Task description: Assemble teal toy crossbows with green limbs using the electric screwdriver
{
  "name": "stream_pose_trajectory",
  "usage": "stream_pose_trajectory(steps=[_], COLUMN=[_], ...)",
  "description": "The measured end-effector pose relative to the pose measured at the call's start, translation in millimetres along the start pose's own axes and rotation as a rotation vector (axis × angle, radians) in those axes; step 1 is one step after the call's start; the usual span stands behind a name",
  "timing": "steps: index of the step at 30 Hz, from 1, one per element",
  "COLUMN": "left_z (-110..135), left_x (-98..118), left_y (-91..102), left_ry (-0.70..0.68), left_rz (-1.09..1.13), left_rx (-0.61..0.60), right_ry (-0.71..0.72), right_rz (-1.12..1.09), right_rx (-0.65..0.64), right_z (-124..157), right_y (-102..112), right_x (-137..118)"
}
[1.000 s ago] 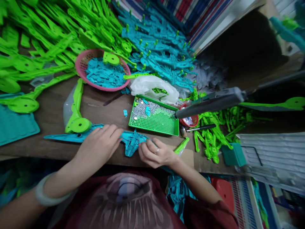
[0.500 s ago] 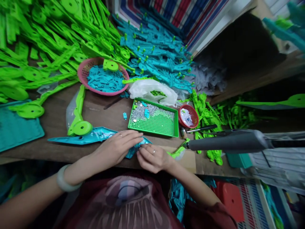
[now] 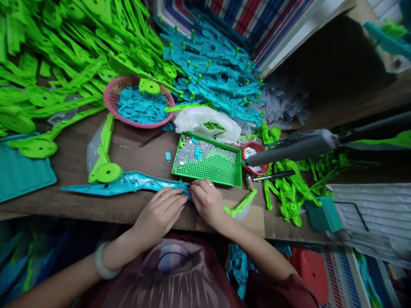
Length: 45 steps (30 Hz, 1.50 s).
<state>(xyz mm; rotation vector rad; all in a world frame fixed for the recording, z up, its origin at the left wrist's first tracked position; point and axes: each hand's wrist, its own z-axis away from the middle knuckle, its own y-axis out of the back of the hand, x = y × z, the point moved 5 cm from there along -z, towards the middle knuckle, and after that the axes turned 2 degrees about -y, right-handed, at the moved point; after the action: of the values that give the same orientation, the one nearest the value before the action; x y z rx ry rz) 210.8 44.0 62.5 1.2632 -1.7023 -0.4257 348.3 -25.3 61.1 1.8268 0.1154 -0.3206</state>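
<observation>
A long teal plastic sword-shaped piece (image 3: 128,184) lies along the front edge of the wooden table (image 3: 138,152). My left hand (image 3: 160,211) rests on its right end with fingers curled, a ring on one finger. My right hand (image 3: 207,201) meets it from the right, fingers pinched at the same end of the teal piece. The part under both hands is hidden. Just behind my hands stands a green perforated tray (image 3: 208,164) holding small silver screws and a few teal bits.
A pink basket (image 3: 111,92) of teal pieces, heaps of green parts (image 3: 64,47) and teal parts (image 3: 212,72) fill the back. A white bag (image 3: 205,119), a small red dish (image 3: 255,156), a grey tool (image 3: 295,147) hanging at right, and a green piece (image 3: 104,158) lie near.
Both hands have drawn together over the teal piece's right end, nearer the green tray. The grey hanging tool has swung up and back across the right side.
</observation>
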Motion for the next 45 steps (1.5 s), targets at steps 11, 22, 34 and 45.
stream_pose_trajectory(steps=[11, 22, 34, 45], left_z=[2.0, 15.6, 13.6, -9.5], left_x=[-3.1, -52.4, -46.4, -14.0], left_y=[-6.4, 35.0, 32.2, 34.8], left_ry=[-0.035, 0.054, -0.13, -0.248], left_rz=[0.044, -0.008, -0.237, -0.379], left_rx=[0.059, -0.054, -0.227, -0.258], right_ry=[0.037, 0.187, -0.117, -0.038], right_rz=[0.352, 0.216, 0.039, 0.227], right_rx=[-0.56, -0.237, 0.131, 0.028], right_z=[-32.0, -11.0, 20.6, 63.3], right_y=[-1.5, 11.8, 49.6, 19.5], right_x=[-29.4, -56.6, -38.7, -35.5])
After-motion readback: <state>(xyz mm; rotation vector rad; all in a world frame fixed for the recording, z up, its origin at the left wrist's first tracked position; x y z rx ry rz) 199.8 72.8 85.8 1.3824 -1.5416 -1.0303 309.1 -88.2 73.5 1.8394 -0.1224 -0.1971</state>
